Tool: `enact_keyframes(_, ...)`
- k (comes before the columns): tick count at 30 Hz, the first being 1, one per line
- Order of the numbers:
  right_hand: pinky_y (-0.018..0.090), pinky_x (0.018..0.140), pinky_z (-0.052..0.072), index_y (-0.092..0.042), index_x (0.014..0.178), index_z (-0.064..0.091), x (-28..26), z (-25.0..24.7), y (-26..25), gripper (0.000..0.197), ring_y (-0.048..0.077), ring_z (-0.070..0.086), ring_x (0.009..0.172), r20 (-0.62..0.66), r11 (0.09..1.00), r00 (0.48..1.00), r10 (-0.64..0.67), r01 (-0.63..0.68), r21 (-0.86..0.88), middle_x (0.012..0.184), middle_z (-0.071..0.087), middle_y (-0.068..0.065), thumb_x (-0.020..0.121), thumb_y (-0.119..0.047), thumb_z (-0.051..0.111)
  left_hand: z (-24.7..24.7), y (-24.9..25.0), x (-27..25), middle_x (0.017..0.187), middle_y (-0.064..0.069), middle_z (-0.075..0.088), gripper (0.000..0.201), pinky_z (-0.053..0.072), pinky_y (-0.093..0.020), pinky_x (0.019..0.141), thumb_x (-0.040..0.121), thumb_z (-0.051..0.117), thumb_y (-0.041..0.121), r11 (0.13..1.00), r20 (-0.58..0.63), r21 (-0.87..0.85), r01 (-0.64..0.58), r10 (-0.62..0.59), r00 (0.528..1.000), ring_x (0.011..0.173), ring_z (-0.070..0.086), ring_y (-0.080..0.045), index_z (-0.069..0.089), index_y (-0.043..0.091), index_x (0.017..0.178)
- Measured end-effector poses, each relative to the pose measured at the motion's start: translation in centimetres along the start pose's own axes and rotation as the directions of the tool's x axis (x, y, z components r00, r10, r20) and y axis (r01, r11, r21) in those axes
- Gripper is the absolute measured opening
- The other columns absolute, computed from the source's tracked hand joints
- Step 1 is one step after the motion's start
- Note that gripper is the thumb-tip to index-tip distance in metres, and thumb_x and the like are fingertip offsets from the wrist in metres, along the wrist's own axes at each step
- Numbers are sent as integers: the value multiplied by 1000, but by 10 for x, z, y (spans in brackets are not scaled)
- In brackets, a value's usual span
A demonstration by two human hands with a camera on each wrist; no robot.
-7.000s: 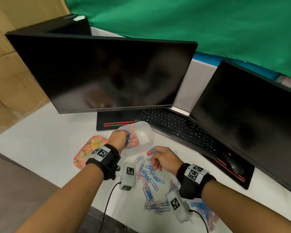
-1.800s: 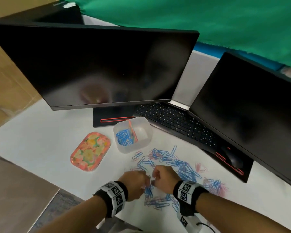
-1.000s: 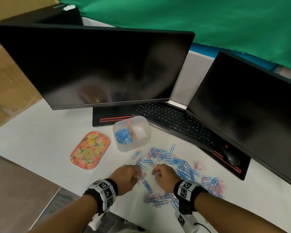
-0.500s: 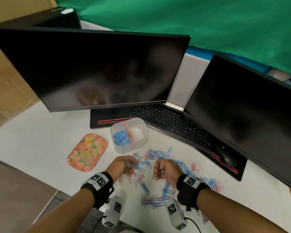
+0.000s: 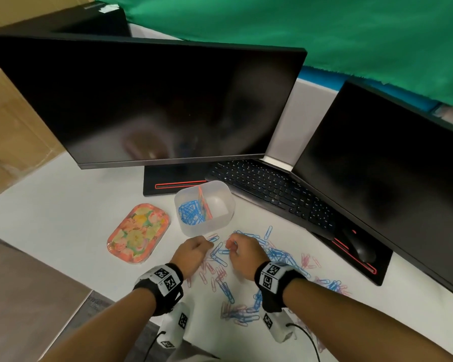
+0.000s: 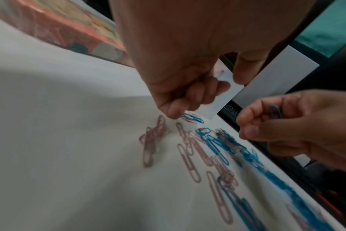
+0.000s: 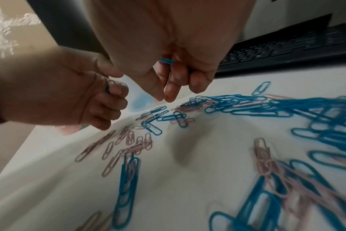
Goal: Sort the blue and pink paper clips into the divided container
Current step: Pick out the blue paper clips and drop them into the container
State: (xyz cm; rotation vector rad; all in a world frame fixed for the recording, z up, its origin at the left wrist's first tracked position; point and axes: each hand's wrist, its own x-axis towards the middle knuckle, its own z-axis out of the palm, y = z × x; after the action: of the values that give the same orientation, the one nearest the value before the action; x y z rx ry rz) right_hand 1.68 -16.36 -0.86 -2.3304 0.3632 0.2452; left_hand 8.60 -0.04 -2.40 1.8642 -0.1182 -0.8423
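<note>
My right hand has blue paper clips tucked in its curled fingers. My left hand is curled round a clip, colour unclear. Both hover over the bench.

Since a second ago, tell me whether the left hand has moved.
Yes. The left hand has moved forward, toward the divided container. It was farther back over the scattered clips; now its knuckles sit just short of the container's near wall.

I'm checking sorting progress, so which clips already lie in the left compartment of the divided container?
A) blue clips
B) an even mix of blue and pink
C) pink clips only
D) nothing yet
A: the head view shows a heap of blue clips in the left compartment of the divided container.
</note>
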Motion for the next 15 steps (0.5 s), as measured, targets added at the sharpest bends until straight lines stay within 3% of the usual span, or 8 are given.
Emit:
enact_keyframes(3,24,78,45,-11,102,62,10,6,-1,24,22,56,91,26,987,996,-83,85,-138,103,62,7,86,-2,46,-1,-4,4,82,-5,65,36,42,-31,75,98,41,33,979,-101,195,-53,73,992,80,58,-22,60,10,79)
enact_keyframes(6,30,87,46,-10,111,61,15,13,-1,31,26,57,101,67,965,991,-116,128,-228,112,61,9,86,0,45,0,-5,7,90,-8,67,30,46,-32,78,100,36,27,939,-133,338,-60,111,985,86,60,-26,60,12,91)
enact_keyframes(9,33,87,48,-9,112,61,16,17,-1,34,28,58,101,91,941,984,-152,172,-292,112,61,10,84,3,45,3,-6,10,91,-5,67,19,49,-34,79,97,40,25,863,-145,504,-47,138,980,87,62,-26,57,19,97)
enact_keyframes(12,34,87,49,-8,112,60,15,20,0,34,29,58,101,121,922,977,-173,204,-328,112,61,11,85,6,45,6,-5,11,104,1,64,19,47,-31,81,95,47,30,781,-144,623,-45,171,975,95,62,-23,55,25,111)
enact_keyframes(15,33,83,47,-8,114,57,14,19,0,34,28,57,100,141,931,982,-125,165,-326,113,58,11,86,6,46,7,-2,14,103,2,65,15,48,-30,77,94,47,33,740,-154,672,-23,170,973,90,61,-21,55,26,104)
